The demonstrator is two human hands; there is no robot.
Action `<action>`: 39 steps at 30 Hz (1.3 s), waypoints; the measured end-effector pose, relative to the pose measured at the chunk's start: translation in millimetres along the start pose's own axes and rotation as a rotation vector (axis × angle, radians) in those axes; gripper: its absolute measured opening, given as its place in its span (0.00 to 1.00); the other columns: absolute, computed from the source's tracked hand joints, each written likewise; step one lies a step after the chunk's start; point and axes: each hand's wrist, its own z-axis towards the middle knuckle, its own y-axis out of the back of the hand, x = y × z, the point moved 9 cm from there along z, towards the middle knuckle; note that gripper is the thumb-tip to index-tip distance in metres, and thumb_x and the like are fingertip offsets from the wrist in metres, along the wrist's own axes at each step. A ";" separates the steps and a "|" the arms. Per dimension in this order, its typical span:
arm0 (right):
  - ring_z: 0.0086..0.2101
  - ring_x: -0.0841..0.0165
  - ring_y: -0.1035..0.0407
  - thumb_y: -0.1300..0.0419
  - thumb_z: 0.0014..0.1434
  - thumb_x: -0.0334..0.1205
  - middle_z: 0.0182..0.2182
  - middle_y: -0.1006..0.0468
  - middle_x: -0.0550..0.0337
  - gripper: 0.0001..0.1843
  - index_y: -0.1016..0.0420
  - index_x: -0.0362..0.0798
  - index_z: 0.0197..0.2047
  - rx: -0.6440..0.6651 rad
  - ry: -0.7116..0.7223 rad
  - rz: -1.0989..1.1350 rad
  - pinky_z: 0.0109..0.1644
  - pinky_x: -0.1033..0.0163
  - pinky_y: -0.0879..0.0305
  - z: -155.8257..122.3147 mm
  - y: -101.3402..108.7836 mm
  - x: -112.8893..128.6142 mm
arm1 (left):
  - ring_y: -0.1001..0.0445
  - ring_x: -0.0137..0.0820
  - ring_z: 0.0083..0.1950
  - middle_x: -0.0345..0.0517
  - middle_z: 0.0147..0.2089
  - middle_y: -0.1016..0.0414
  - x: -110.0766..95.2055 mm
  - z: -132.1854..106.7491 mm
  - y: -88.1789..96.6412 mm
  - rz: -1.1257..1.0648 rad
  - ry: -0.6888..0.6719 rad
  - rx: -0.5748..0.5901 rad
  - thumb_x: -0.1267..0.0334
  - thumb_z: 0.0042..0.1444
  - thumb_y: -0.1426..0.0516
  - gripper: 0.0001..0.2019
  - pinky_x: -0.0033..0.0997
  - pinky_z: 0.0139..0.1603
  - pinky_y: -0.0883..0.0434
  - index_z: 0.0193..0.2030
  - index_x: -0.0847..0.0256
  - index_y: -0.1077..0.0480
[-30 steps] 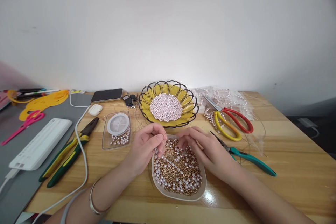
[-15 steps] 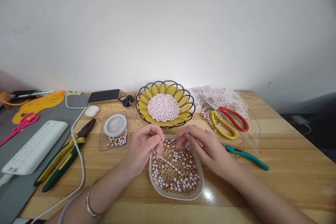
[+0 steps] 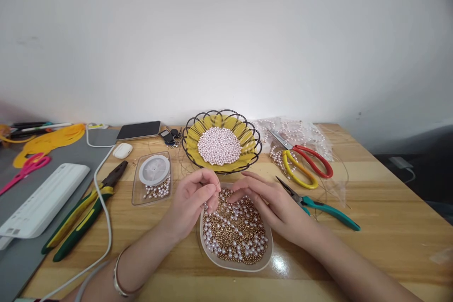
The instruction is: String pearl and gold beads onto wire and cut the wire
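Note:
My left hand point(image 3: 196, 203) is closed in a pinch at the upper left rim of a pale tray point(image 3: 244, 266). Between its fingertips is a thin beading thread, and a strand of pearl beads point(image 3: 226, 221) appears to run down from it over the tray. Gold beads point(image 3: 226, 240) and white pearl beads fill this tray. Over its upper right side, my right hand point(image 3: 274, 200) hovers with fingers stretched and slightly apart, the fingertips close to the beads. I see nothing held in it; its thumb is mostly hidden.
Behind the tray stands a yellow basket point(image 3: 191, 146) of pearl beads. Scissors point(image 3: 307, 151) and teal pliers point(image 3: 329, 210) lie at right. At left are a clear box with a thread spool point(image 3: 155, 170), green-yellow pliers point(image 3: 88, 212), a phone point(image 3: 138, 130), a power bank point(image 3: 46, 198) and a white cable point(image 3: 106, 207).
My right hand has moved left and its fingers have stretched out over the beads, uncovering the jaws of the teal pliers. My left hand keeps its pinch. The view has shifted slightly.

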 end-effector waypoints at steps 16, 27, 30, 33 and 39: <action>0.36 0.62 0.21 0.54 0.66 0.21 0.38 0.13 0.58 0.22 0.30 0.50 0.54 0.086 0.033 -0.156 0.60 0.45 0.32 -0.8 -9.8 0.7 | 0.39 0.22 0.22 0.35 0.23 0.35 -1.5 1.2 -1.0 0.012 -0.004 0.004 0.58 0.58 0.35 0.13 0.22 0.24 0.39 0.29 0.63 0.30; 0.34 0.63 0.23 0.55 0.69 0.25 0.33 0.15 0.60 0.17 0.32 0.51 0.51 -0.200 -0.018 -0.189 0.47 0.53 0.32 -4.3 20.6 -3.1 | 0.39 0.22 0.21 0.36 0.22 0.35 -1.0 1.4 0.4 0.032 0.001 -0.014 0.58 0.56 0.34 0.13 0.23 0.24 0.39 0.28 0.62 0.31; 0.34 0.63 0.24 0.55 0.69 0.24 0.33 0.15 0.60 0.17 0.32 0.51 0.50 -0.162 -0.029 -0.176 0.46 0.54 0.32 -3.3 15.7 -3.8 | 0.39 0.22 0.22 0.36 0.22 0.35 -1.1 1.4 0.4 0.025 -0.003 -0.013 0.59 0.57 0.35 0.13 0.23 0.24 0.39 0.28 0.62 0.31; 0.32 0.63 0.25 0.55 0.69 0.24 0.32 0.16 0.60 0.16 0.32 0.51 0.48 -0.122 -0.056 -0.184 0.46 0.54 0.33 -1.8 11.3 -5.2 | 0.39 0.22 0.22 0.36 0.22 0.35 -1.4 1.5 -0.2 0.016 -0.008 -0.007 0.59 0.57 0.35 0.13 0.23 0.25 0.39 0.28 0.62 0.31; 0.26 0.64 0.30 0.55 0.68 0.24 0.27 0.19 0.62 0.15 0.32 0.50 0.46 -0.113 -0.057 -0.270 0.41 0.57 0.37 -1.4 11.6 -5.1 | 0.38 0.22 0.22 0.36 0.22 0.34 -2.0 1.0 -0.4 0.013 -0.015 -0.003 0.59 0.57 0.35 0.12 0.22 0.25 0.39 0.29 0.62 0.30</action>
